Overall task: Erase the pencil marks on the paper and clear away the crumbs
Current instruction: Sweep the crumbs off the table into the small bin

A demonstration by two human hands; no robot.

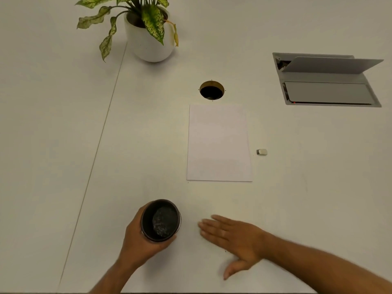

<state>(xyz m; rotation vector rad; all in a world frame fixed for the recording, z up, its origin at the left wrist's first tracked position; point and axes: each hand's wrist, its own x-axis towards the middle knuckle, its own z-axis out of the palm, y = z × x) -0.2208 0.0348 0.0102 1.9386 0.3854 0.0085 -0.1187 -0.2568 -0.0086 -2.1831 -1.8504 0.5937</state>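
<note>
A white sheet of paper (219, 143) lies flat in the middle of the table; I see no pencil marks on it from here. A small white eraser (261, 152) rests just right of the sheet. My left hand (135, 240) grips a small black bin (160, 220) near the front edge, tilted so its dark lined inside faces me. My right hand (231, 236) lies flat on the table to the right of the bin, fingers apart and pointing left toward it, holding nothing. Any crumbs are too small to make out.
A potted plant in a white pot (148, 39) stands at the back left. A round cable hole (211, 90) sits just behind the paper. An open grey cable hatch (326, 81) is at the back right. A seam (99, 141) runs down the table's left side.
</note>
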